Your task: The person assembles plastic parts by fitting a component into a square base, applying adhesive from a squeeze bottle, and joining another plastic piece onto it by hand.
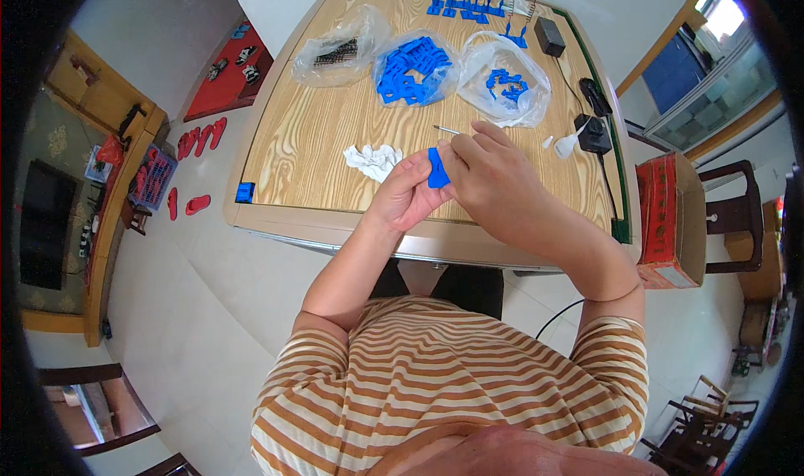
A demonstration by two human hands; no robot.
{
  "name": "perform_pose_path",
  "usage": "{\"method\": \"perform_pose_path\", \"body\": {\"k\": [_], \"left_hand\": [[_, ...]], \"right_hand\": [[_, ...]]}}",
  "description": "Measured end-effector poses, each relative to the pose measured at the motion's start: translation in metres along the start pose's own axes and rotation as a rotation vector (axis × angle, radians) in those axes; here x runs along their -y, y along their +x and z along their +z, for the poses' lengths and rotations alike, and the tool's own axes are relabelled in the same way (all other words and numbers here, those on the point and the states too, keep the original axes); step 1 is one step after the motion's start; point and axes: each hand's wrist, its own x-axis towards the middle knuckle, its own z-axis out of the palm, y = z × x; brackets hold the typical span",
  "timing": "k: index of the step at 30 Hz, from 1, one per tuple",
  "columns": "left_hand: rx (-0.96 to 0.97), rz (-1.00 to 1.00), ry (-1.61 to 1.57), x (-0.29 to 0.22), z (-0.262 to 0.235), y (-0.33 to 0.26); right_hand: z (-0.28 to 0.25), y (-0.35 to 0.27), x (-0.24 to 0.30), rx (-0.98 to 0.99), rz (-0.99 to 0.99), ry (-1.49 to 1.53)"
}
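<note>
My left hand (406, 195) pinches a small flat blue plastic piece (437, 171) between thumb and fingers, just above the table's near edge. From the right, my right hand (490, 168) closes in against the piece, its fingers curled and their tips mostly hidden. A thin metal rod (445, 129) shows beyond the right hand's knuckles; I cannot tell whether it is held or lies on the table. Crumpled white gloves or cloth (373, 161) lie beside my left hand.
Beyond my hands lie clear bags of dark springs (337, 53), blue plastic parts (412, 70) and smaller blue pieces (507, 84). Several blue stands with springs (476, 5) line the far edge. Black adapters (593, 134) with cables sit right; a blue block (244, 193) marks the near left corner.
</note>
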Motion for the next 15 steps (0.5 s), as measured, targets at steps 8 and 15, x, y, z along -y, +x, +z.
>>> {"method": "perform_pose_path", "body": {"k": [8, 15], "left_hand": [[0.018, 0.028, 0.045, -0.0008, 0.0019, 0.0000], [0.058, 0.033, -0.013, -0.0028, 0.0045, 0.0012]], "right_hand": [[0.0001, 0.0002, -0.0016, -0.041, -0.017, 0.010], [0.0019, 0.0012, -0.0011, -0.093, 0.022, 0.097]]}}
